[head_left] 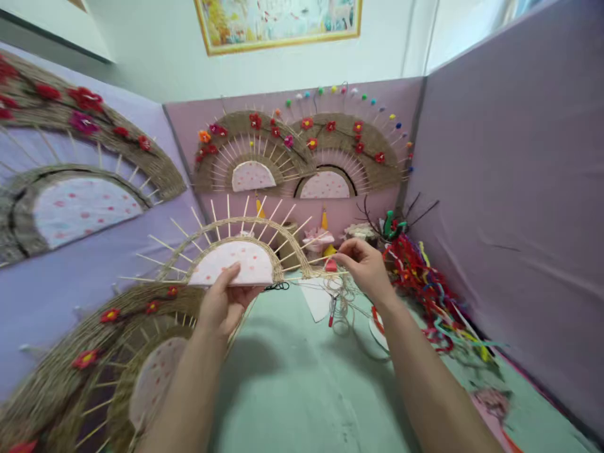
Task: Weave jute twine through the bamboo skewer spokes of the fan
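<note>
At far left I see a lilac panel (28,321) carrying a large woven arch (158,151) with red and magenta flowers around a dotted half-disc (89,211). Below it, another woven arch (51,377) with red flowers leans at an angle, partly behind my left forearm. My left hand (226,308) is clamped on the spoked fan (231,264), its thumb over the white, red-dotted face and its fingers underneath. I have the fan up above the pale green table (292,390), flat edge down, with pale sticks radiating past two woven bands. Behind it, a pink panel (189,112) bears two overlapping flowered arches, and above hangs a gold-framed picture (278,25). Right of my left hand, a white sheet (314,299), loose twine (346,308) and a red-handled tool (333,311) lie on the table. My right hand (365,264) has thumb and forefinger pinched together at the fan's right end, by a stick tip; I can't tell whether they grip the stick or twine. Farther right, a heap of fuzzy stems (425,289), mostly red, lies against a mauve panel (509,157).
</note>
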Motion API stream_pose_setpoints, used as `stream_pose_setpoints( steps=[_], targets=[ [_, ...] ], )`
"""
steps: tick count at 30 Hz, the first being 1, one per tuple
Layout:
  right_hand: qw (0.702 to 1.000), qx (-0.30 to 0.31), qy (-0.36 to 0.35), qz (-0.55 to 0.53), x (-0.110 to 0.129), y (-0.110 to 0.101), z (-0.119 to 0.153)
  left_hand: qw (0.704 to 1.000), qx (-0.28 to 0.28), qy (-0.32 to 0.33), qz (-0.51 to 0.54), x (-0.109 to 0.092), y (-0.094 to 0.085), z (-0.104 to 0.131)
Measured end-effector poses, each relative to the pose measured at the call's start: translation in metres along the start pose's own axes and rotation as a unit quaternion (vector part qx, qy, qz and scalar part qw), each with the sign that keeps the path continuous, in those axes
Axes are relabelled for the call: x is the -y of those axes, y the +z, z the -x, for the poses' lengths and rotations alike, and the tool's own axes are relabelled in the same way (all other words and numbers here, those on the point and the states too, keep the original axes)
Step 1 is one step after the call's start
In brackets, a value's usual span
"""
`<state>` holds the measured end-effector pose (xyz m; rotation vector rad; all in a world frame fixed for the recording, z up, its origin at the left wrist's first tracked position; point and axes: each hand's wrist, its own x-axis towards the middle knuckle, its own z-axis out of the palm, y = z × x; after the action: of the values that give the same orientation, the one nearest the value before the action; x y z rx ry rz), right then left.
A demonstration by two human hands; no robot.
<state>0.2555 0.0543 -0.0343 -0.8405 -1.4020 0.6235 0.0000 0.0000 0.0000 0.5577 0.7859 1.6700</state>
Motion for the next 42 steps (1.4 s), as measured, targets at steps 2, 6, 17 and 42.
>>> stream_pose_setpoints(
  steps=[2,6,17,42],
  targets=[
    [0.998,-0.064,-0.016,-0.021,-0.005,0.008,-0.001,1.0,0.005,0.01,0.027,0.001,0.002,-0.001],
    [0.997,-0.066,-0.003,-0.039,-0.008,0.022,0.001,0.999,0.013,0.007,0.049,0.004,0.003,-0.001],
    [0.992,0.057,0.088,-0.066,-0.007,0.047,0.012,0.998,0.015,-0.033,0.052,0.018,0.007,0.001],
    [0.965,0.248,0.077,-0.045,0.016,0.05,0.025,0.978,0.082,-0.109,0.16,0.057,0.02,0.028]
  ],
)
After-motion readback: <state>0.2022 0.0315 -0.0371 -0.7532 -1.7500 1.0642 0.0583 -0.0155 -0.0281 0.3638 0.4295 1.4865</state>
